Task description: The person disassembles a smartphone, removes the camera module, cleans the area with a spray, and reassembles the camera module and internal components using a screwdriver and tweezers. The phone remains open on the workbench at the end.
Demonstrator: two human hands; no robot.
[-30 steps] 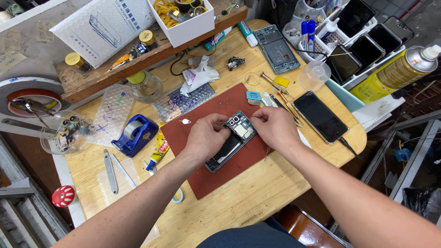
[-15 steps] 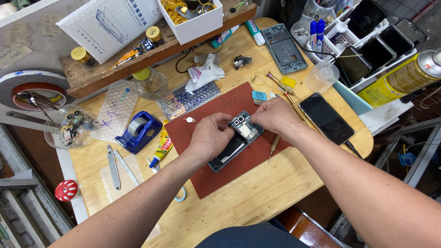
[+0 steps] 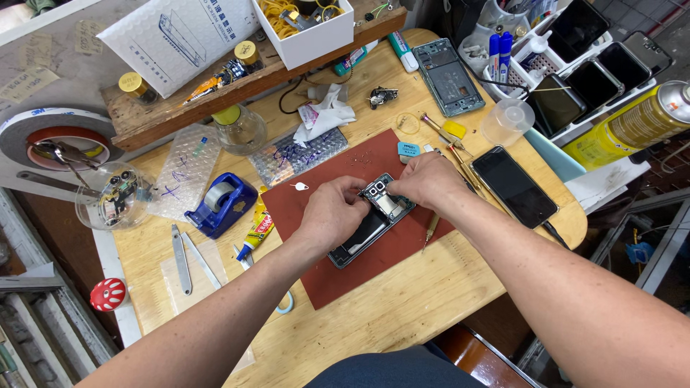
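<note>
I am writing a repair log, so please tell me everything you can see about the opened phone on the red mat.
The opened phone lies flat and slanted on the red mat, back cover off. Its dark frame shows a black battery area low down and a camera block with small lenses at the upper end, beside a silvery metal piece. The left hand rests over its left side; the right hand has its fingertips at the upper end. Finer parts are too small to tell.

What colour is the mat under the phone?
The mat is reddish-brown, seen best in the head view, under the opened phone.
</note>
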